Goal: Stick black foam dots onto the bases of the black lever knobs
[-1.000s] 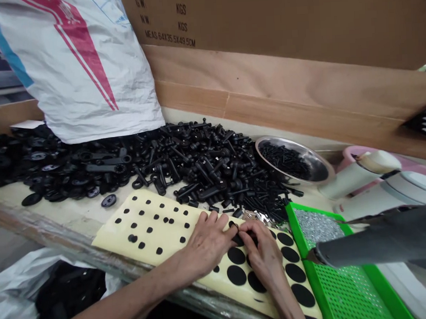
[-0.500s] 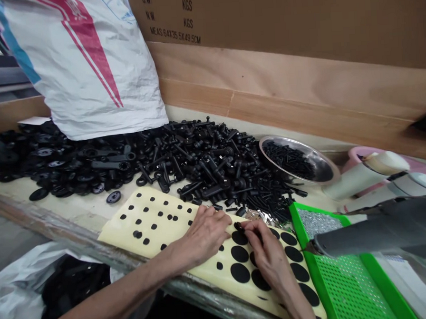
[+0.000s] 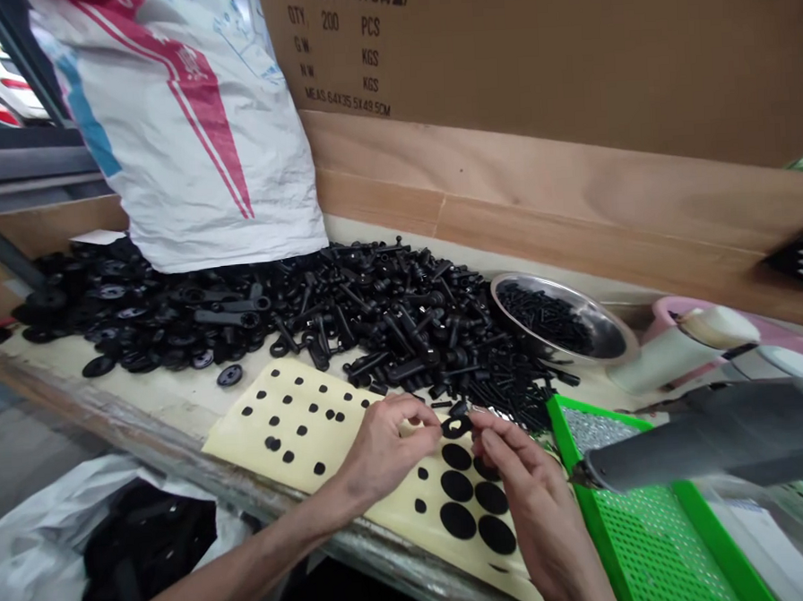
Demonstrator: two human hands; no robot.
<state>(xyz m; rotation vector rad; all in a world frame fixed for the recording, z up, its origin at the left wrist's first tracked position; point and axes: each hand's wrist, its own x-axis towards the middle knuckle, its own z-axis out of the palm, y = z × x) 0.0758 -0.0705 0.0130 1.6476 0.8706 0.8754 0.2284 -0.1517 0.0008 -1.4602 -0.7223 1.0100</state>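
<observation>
A thin black ring-shaped sticker (image 3: pixel 457 428) is stretched between my two hands, its hole showing the yellow behind. My left hand (image 3: pixel 392 440) pinches its left edge between thumb and forefinger. On the other side my right hand (image 3: pixel 528 473) has its fingertips closed at the ring's right edge; the exact contact is partly hidden. Beneath both hands lies a yellow backing sheet (image 3: pixel 240 434). Large black round stickers (image 3: pixel 458 520) sit on its right part, and small black dots (image 3: pixel 320 469) are scattered over the left.
Black plastic parts (image 3: pixel 403 336) are heaped behind the sheet, beside a metal bowl (image 3: pixel 605 326) of black screws. A green basket (image 3: pixel 647 548) and a dark grey tool (image 3: pixel 705 441) are at right. A white sack (image 3: pixel 232 148) stands behind; a plastic bag (image 3: pixel 37 535) hangs lower left.
My hands have lifted and drawn slightly apart, and the black ring now shows between them. My view has tilted up a little, revealing more of the carton.
</observation>
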